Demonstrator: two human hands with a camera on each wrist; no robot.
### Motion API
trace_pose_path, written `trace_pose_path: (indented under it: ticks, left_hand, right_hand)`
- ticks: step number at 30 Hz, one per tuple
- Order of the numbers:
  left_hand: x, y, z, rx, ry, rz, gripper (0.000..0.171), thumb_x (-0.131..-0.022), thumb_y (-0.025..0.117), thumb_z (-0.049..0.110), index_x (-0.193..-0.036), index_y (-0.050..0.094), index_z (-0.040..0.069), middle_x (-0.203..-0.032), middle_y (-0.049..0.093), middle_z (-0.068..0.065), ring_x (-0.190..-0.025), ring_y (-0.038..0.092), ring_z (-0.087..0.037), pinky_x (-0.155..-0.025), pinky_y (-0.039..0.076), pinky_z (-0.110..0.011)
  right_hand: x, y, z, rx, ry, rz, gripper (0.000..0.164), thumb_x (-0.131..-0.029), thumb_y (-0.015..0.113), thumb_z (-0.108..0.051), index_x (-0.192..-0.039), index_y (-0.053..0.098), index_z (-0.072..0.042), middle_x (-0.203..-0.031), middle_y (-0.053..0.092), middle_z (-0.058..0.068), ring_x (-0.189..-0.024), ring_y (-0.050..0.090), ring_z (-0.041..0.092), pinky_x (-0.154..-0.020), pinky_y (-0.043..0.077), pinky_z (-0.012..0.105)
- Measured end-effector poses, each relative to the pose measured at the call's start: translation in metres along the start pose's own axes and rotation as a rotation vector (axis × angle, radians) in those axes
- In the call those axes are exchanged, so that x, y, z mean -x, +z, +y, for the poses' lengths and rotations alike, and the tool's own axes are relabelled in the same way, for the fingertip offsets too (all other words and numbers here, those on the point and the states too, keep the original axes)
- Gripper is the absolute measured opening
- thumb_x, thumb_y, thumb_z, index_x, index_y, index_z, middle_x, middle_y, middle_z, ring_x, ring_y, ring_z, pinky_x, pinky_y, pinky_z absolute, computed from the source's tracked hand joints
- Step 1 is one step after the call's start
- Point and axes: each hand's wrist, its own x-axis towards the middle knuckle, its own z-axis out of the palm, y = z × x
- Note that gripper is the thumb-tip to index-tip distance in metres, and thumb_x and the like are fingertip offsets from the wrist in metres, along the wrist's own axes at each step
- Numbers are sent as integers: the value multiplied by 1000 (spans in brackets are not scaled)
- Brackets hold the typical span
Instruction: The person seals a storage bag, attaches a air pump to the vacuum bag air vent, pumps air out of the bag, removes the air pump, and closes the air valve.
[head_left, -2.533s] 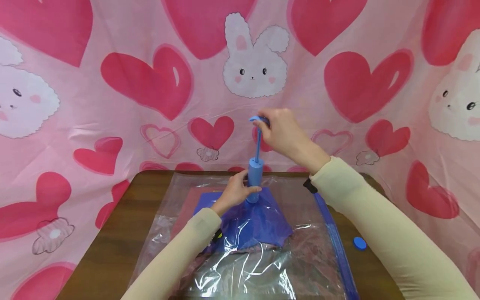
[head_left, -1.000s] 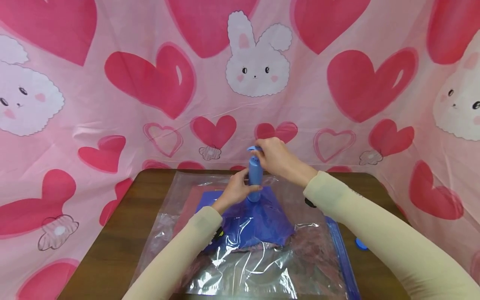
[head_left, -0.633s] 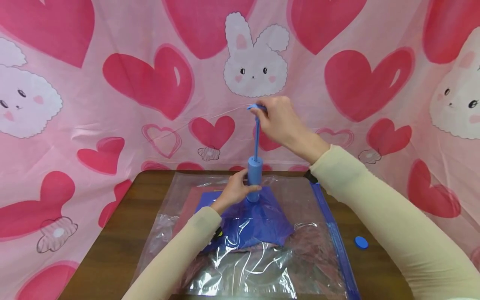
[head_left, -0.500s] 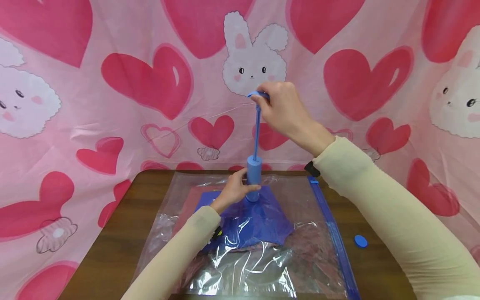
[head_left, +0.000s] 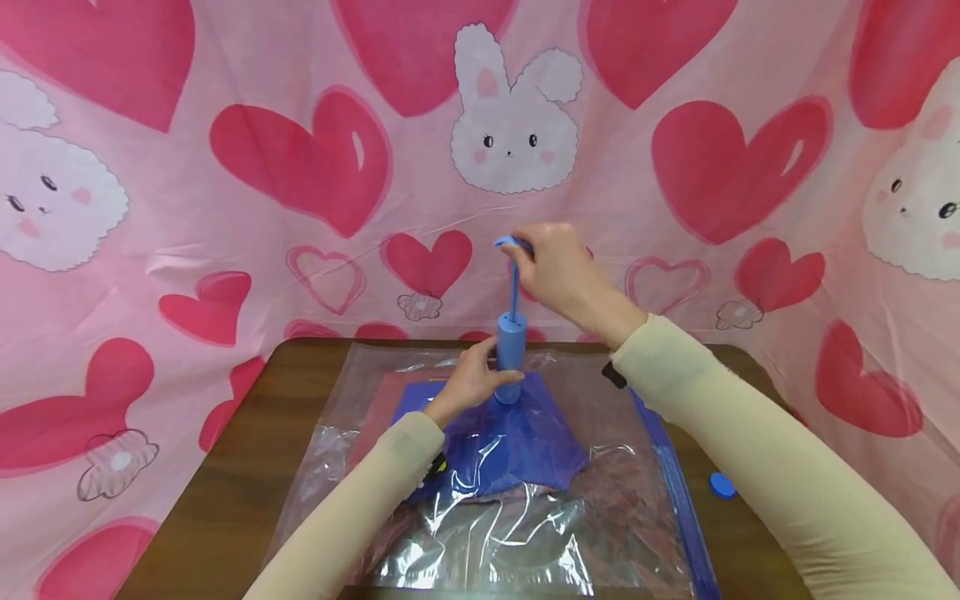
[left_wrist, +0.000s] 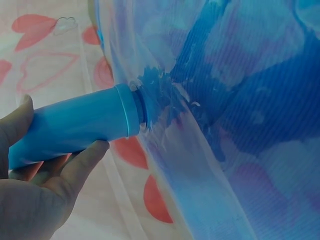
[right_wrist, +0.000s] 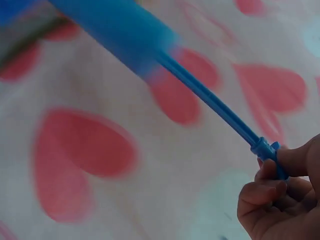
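Note:
A blue hand pump (head_left: 511, 342) stands upright on a clear plastic storage bag (head_left: 480, 550), its lower end at the bag's valve. My left hand (head_left: 474, 379) grips the pump's barrel. In the left wrist view the barrel (left_wrist: 75, 122) meets the bag at a collar, with thumb and fingers around it. My right hand (head_left: 558, 267) holds the pump's handle above, with part of the rod (right_wrist: 210, 102) drawn out of the barrel. Blue and dark red folded cloth (head_left: 480, 467) lies inside the bag.
A blue zip strip (head_left: 678, 500) runs along the bag's right side. A round blue cap (head_left: 722, 485) lies on the brown wooden table (head_left: 225, 500) to the right. Behind the table hangs a pink curtain (head_left: 420, 200) with hearts and rabbits.
My right hand has worked the pump handle down and up, rising high half a second ago and standing lower now. The left hand keeps its grip on the barrel.

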Motion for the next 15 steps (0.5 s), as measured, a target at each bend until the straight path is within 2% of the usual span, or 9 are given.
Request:
trace_pose_path:
  ticks: [3, 5, 9, 15]
  left_hand:
    - [0, -1, -1, 0, 2, 13, 56, -90, 86, 14, -138, 62, 3, -131, 69, -17, -120, 68, -39, -98, 55, -51]
    - [1, -1, -1, -10, 0, 15, 57, -91, 85, 15, -140, 60, 3, -132, 68, -17, -120, 68, -38, -98, 55, -50]
    - [0, -1, -2, -31, 10, 9, 59, -91, 85, 16, -142, 59, 2, -133, 68, -17, -120, 68, -38, -98, 55, -50]
    - [-3, 0, -1, -27, 11, 5, 59, -91, 85, 16, -143, 59, 3, -133, 68, -17, -120, 68, -38, -97, 56, -48]
  right_hand:
    - [15, 27, 11, 25, 64, -160, 17, -103, 69, -12, -92, 70, 1, -69, 55, 6, -63, 58, 22, -66, 57, 36]
    - [23, 40, 16, 38, 92, -231, 14, -102, 71, -12, -98, 72, 1, -71, 58, 5, -66, 61, 21, -70, 61, 37]
    - [32, 51, 21, 50, 93, -231, 13, -99, 74, -10, -102, 74, 3, -73, 62, 7, -68, 65, 21, -75, 62, 40]
    - [34, 52, 23, 32, 97, -237, 12, -98, 75, -9, -101, 74, 3, -72, 62, 6, -66, 66, 20, -71, 62, 38]
